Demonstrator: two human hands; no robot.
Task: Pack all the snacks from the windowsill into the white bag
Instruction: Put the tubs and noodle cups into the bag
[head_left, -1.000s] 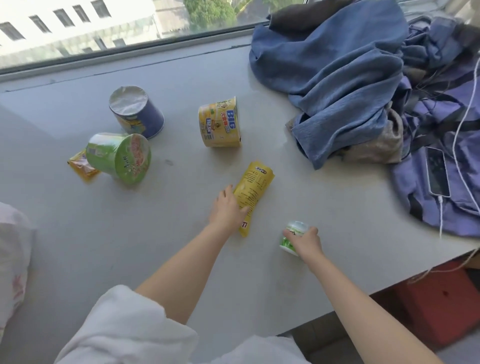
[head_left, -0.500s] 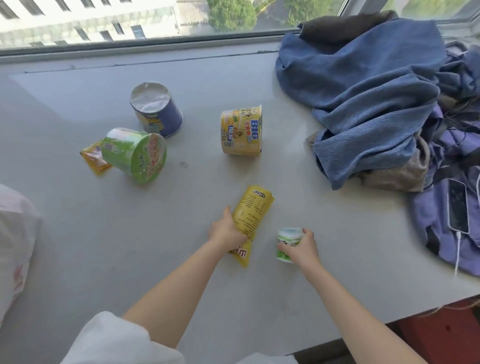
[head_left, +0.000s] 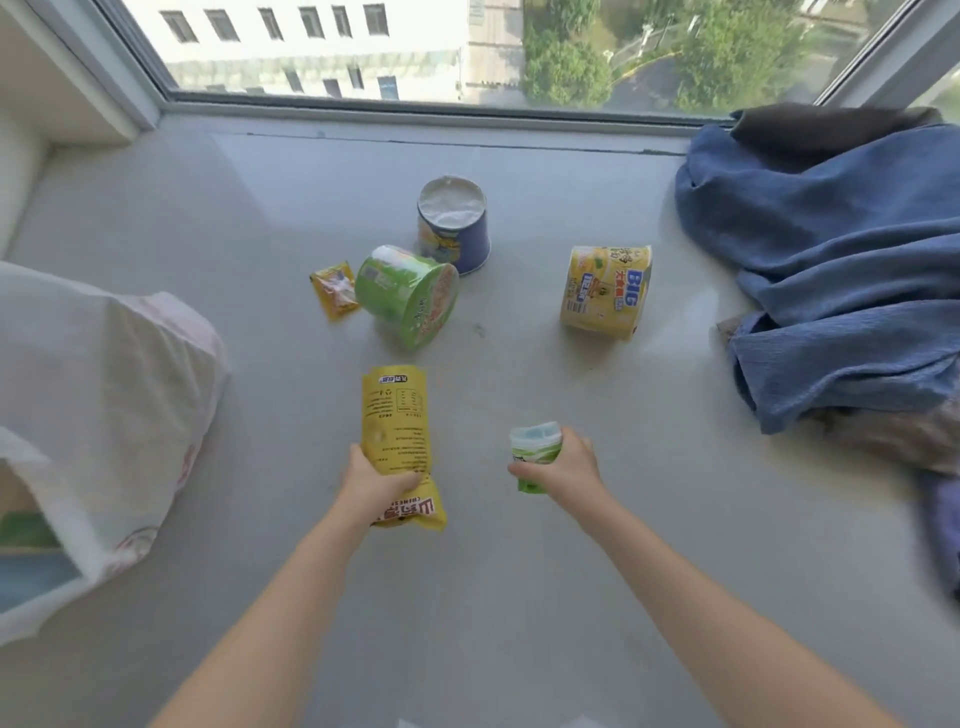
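A wide, flat grey windowsill (head_left: 519, 597) runs under a big glass window (head_left: 467, 47), and outside there are a pale building and green trees. The left hand (head_left: 376, 486) is wrapped around the low end of a long yellow snack packet (head_left: 397, 421), with the thumb on top. The right hand (head_left: 563, 467) is curled around a small green and white plastic tub (head_left: 535, 449). Both snacks are near the front of the sill. Farther back lie a green noodle cup on its side (head_left: 410, 296), a small orange sachet (head_left: 335, 288) touching it, a blue noodle cup (head_left: 454, 223) (its silvery lid faces up), and a yellow noodle bowl on its side (head_left: 605, 291). The soft white bag (head_left: 104, 395) sits at the left edge, with its mouth facing the near side. A heap of blue cloth (head_left: 831, 260) fills the right side of the sill.
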